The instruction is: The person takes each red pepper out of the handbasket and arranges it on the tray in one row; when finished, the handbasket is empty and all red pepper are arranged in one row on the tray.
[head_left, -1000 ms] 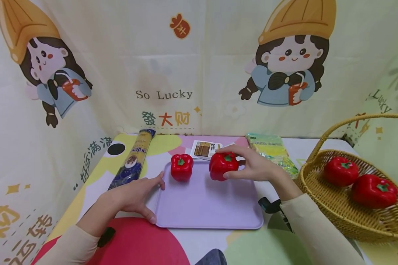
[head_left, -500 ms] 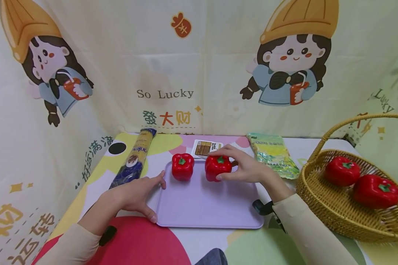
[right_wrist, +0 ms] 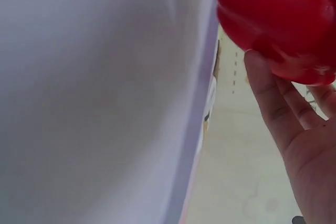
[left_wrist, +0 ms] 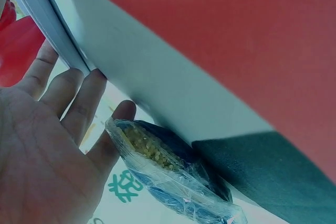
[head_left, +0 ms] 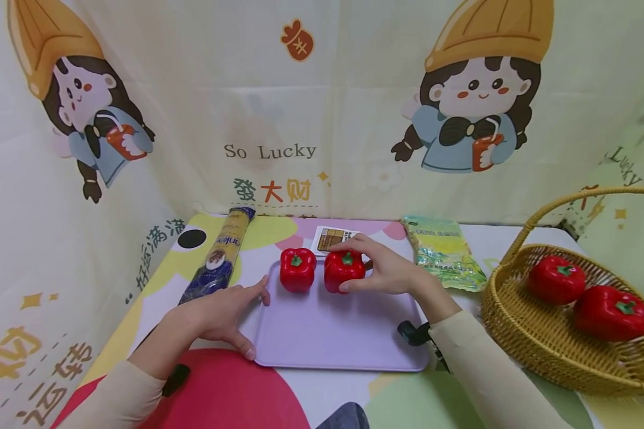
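My right hand [head_left: 389,268] pinches a red bell pepper [head_left: 339,275] between thumb and fingers, over the far part of a lilac tray [head_left: 338,336]. The same pepper [right_wrist: 278,19] fills the upper right of the right wrist view, fingertips against its side. Just left of it another red bell pepper [head_left: 297,277] stands upright on the tray, green stem up. At the tray's left edge, my left hand [head_left: 220,319] rests with thumb and fingers spread, touching the rim. In the left wrist view the fingers [left_wrist: 84,103] reach out fairly straight toward that rim.
Left of the tray lies a long blue-and-yellow pasta packet [head_left: 217,259]. Behind it are a white packet [head_left: 326,239] and a green-yellow bag [head_left: 445,253]. A wicker basket [head_left: 507,333] with two red bell peppers [head_left: 612,313] stands at the right.
My right hand has moved left with the bell pepper, bringing it close to the one standing on the tray. The left hand keeps its place at the tray's edge.
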A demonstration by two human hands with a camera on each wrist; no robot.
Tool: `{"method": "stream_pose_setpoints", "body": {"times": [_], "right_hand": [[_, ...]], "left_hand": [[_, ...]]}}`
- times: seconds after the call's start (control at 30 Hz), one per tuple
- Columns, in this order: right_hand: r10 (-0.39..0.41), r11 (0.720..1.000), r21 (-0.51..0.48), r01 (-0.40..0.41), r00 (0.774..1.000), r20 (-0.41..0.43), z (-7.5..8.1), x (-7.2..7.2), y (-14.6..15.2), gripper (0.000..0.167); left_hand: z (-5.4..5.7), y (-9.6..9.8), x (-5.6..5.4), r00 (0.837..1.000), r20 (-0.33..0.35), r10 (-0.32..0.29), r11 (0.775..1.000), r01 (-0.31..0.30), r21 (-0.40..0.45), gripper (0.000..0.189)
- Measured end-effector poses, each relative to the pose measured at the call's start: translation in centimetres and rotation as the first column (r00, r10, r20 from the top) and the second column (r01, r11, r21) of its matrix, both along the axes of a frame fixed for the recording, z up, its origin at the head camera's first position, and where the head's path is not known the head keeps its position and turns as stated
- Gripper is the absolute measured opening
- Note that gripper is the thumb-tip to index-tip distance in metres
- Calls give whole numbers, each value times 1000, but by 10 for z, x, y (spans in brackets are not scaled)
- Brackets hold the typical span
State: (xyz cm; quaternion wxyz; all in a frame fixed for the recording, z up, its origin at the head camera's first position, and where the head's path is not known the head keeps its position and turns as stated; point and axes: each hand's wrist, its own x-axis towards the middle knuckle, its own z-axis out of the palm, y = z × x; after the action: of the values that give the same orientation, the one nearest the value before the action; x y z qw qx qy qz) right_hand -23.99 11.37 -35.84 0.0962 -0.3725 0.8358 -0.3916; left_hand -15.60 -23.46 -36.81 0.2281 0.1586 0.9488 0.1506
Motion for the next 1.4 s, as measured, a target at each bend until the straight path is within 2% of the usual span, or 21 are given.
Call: {"method": "stream_pose_setpoints", "body": {"times": [0.13,0.37,0.57,0.9,1.2,1.4], "right_hand": [[-16,1000,14,16,1000,-2,0,-2,0,79],[17,1000,24,-18,1000,7,-2,-7,-6,80],[-17,997,70,16,1000,13,-4,-8,-8,84],[-80,996,46,81,997,-8,-7,-10,-6,80],[-66,998,16,66,998,-1,-9,-11,-15,83],[-55,998,31,55,998,6,-12,-11,-23,84]], "left_hand": [[-1,1,0,1000,-7,-18,1000,19,22,93],[0,0,3,1000,-13,4,1000,-4,16,94],[0,1,2,1000,-17,-4,999,5,33,95],[2,7,-6,1000,-18,-19,1000,19,4,96],[0,2,-5,1000,-22,-16,1000,16,3,96],[0,-3,-1,1000,-6,-10,1000,10,9,95]]}}
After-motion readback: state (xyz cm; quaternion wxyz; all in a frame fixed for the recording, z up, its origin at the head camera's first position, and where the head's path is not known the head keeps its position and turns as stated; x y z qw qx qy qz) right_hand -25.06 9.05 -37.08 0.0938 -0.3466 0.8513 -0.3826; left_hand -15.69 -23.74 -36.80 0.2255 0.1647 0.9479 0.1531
